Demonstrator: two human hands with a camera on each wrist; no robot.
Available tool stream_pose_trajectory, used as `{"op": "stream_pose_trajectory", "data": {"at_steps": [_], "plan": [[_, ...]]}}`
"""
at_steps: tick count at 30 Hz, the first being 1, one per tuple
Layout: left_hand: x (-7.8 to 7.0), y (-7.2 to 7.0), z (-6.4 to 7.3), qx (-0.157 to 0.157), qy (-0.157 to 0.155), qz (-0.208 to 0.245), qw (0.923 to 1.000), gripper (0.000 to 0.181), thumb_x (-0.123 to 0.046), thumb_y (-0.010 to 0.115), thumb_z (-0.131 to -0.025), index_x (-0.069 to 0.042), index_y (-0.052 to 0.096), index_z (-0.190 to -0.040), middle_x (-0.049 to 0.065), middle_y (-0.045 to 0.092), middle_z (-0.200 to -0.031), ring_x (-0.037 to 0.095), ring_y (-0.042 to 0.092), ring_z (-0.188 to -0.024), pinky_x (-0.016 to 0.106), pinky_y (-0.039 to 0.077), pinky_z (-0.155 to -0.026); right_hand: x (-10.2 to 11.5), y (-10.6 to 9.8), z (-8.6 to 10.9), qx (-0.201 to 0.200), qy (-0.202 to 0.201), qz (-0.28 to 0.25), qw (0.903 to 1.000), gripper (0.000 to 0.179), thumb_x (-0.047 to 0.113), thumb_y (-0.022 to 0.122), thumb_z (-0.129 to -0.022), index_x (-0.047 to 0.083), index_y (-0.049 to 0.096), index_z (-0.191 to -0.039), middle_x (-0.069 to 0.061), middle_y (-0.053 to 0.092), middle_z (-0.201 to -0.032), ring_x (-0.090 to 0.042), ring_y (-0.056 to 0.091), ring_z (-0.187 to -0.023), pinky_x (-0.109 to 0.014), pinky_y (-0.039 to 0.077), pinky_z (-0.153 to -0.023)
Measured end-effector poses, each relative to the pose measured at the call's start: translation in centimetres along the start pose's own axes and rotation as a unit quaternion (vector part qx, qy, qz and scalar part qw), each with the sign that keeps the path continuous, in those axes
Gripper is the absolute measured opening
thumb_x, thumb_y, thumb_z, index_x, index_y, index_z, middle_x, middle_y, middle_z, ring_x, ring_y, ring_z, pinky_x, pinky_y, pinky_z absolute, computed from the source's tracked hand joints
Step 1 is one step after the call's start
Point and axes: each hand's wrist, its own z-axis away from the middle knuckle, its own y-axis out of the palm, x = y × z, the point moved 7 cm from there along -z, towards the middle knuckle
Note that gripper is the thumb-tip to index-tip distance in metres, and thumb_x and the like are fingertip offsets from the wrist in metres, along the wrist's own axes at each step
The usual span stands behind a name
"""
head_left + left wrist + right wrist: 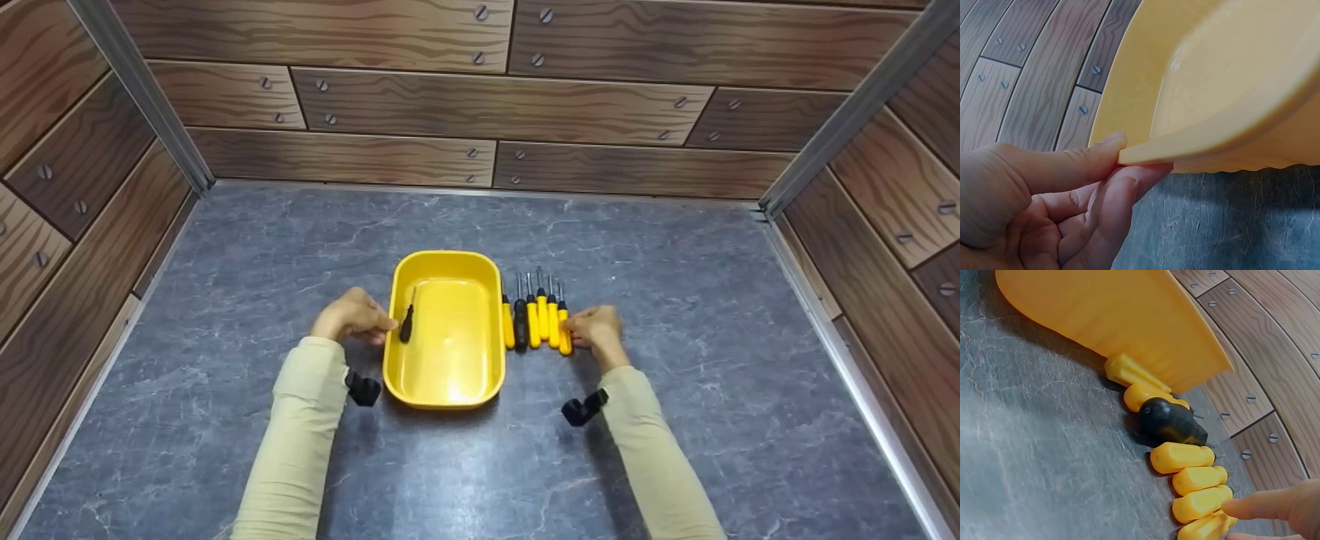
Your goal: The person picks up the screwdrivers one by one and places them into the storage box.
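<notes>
A yellow plastic tray (pixel 450 375) stands on the grey floor. My left hand (pixel 352 313) pinches its left rim between thumb and fingers, seen close in the left wrist view. Inside the tray, toward the left wall, lies a small black screwdriver (pixel 406 328). Right of the tray, several screwdrivers lie side by side, most yellow-handled, one with a thick black handle (pixel 520 326). At the right end of that row my right hand (pixel 598 326) pinches the outermost yellow screwdriver (pixel 565 341) near the top of its handle.
Grey marbled flooring (pixel 450 480) surrounds the tray. Wood-patterned panels (pixel 480 105) form walls at the back and both sides, with metal strips along the corners. The leftmost yellow screwdriver (pixel 508 326) lies close against the tray's right wall.
</notes>
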Motion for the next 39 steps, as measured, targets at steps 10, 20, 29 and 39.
{"op": "stream_pose_trajectory", "data": {"at_steps": [10, 20, 29, 39], "plan": [[-0.02, -0.04, -0.06, -0.002, 0.008, -0.005, 1.0, 0.017, -0.003, 0.067, -0.088, 0.01, 0.064, -0.098, -0.003, 0.057, -0.052, 0.003, 0.056, -0.045, 0.016, 0.054, -0.05, -0.16, 0.24, -0.26, 0.003, 0.001, -0.011, 0.9999, 0.034, 0.002, 0.075, -0.076, -0.009, 0.065, -0.106, 0.003, 0.057, -0.058, -0.004, 0.057, -0.051, -0.02, 0.058, -0.055], [0.01, -0.04, -0.14, 0.0, 0.007, -0.006, 1.0, 0.012, -0.002, 0.067, -0.088, 0.008, 0.063, -0.093, -0.002, 0.057, -0.053, 0.003, 0.056, -0.045, 0.015, 0.054, -0.05, -0.08, 0.41, -0.05, 0.015, -0.002, -0.027, 0.9995, 0.031, 0.0, 0.073, -0.077, -0.01, 0.065, -0.106, 0.002, 0.058, -0.057, -0.005, 0.058, -0.052, -0.02, 0.058, -0.055], [0.06, -0.02, -0.1, 0.0, 0.009, 0.001, 1.0, 0.015, -0.002, 0.066, -0.088, 0.01, 0.063, -0.097, -0.003, 0.058, -0.053, 0.003, 0.056, -0.045, 0.015, 0.053, -0.049, -0.19, 0.54, -0.11, 0.027, -0.003, -0.063, 0.9977, 0.035, -0.002, 0.07, -0.08, -0.014, 0.062, -0.112, 0.001, 0.061, -0.06, -0.005, 0.06, -0.054, -0.021, 0.059, -0.055], [0.15, -0.12, -0.03, -0.002, 0.005, 0.005, 1.0, 0.018, -0.004, 0.067, -0.088, 0.01, 0.064, -0.1, -0.003, 0.057, -0.053, 0.003, 0.056, -0.046, 0.014, 0.053, -0.049, -0.24, 0.59, -0.19, 0.035, -0.008, -0.071, 0.9968, 0.035, -0.005, 0.067, -0.08, -0.016, 0.061, -0.113, 0.003, 0.06, -0.062, -0.005, 0.059, -0.056, -0.02, 0.058, -0.055]]}}
